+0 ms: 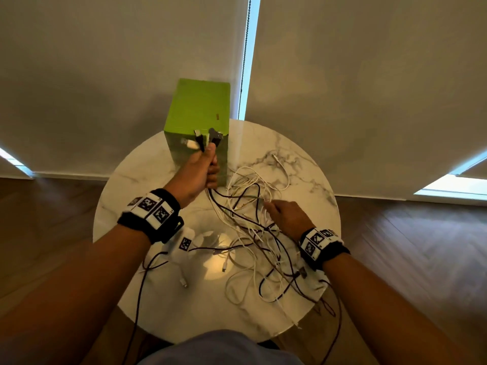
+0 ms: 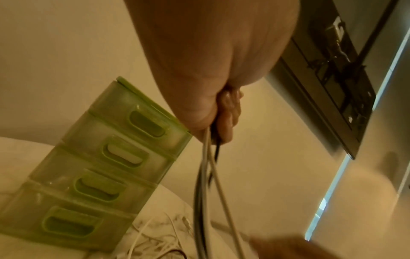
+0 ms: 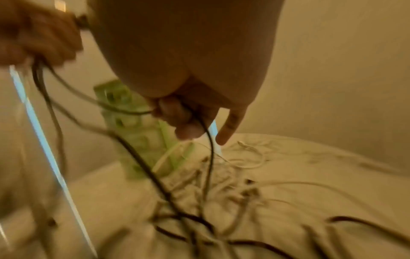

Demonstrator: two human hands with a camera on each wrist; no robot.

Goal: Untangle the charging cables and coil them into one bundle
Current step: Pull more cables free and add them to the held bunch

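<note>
Several white and dark charging cables (image 1: 253,233) lie tangled across the round marble table (image 1: 303,164). My left hand (image 1: 208,167) is raised above the table's far side, fist closed round several cable ends; their plugs (image 1: 204,139) stick up out of the fist, and the strands (image 2: 206,175) hang down from it into the tangle. My right hand (image 1: 286,216) hovers low over the pile; in the right wrist view its curled fingers (image 3: 177,113) hold a dark cable (image 3: 209,140) while the forefinger points down.
A green plastic drawer tower (image 1: 197,119) stands at the table's far edge, right behind my left hand. Some cables (image 1: 326,309) hang over the table's near right edge. Pale roller blinds (image 1: 369,88) and wooden floor surround the table.
</note>
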